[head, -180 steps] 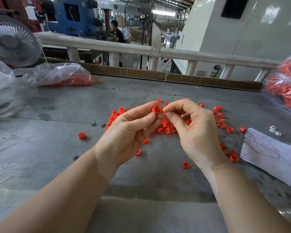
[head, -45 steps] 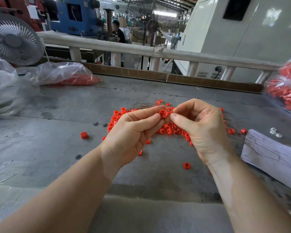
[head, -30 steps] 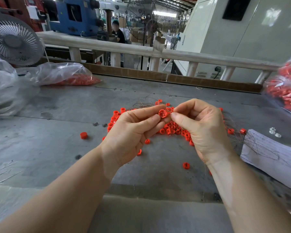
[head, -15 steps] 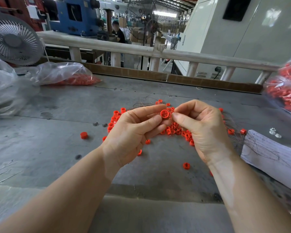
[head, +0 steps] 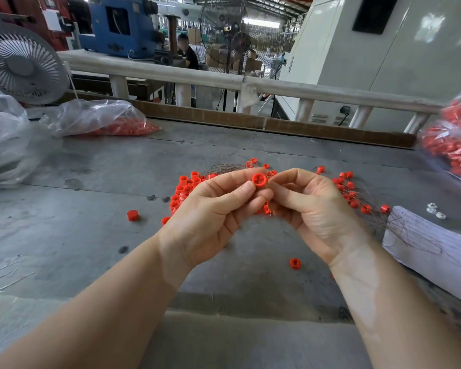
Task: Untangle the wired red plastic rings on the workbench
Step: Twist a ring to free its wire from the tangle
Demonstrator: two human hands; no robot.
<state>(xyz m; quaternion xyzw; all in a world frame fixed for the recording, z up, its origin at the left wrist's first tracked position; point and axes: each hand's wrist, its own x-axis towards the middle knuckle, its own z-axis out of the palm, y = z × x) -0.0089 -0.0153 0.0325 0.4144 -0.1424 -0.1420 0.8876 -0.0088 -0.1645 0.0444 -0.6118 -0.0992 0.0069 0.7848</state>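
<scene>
A small red plastic ring (head: 258,180) is pinched between the thumb and forefinger of my left hand (head: 213,211), raised above the grey workbench (head: 77,235). My right hand (head: 312,206) is right beside the ring, its thumb and fingertips curled together at the ring's edge, apparently pinching a thin wire there. Below and behind both hands lies a tangled pile of red rings (head: 186,187) strung on fine brown wires (head: 370,217), partly hidden by my hands. Single loose rings (head: 132,215) lie on the bench, another loose ring (head: 294,263) near my right wrist.
Clear plastic bags with red parts (head: 101,119) sit at the back left, and another bag of red parts (head: 453,147) at the right edge. A white paper sheet (head: 431,249) lies at the right, two small white pieces (head: 435,210) behind it. A grey fan (head: 22,65) stands far left.
The hands have stayed together over the pile, still working the same ring. My right fingertips have shifted slightly at the ring's edge. The pile has not moved.
</scene>
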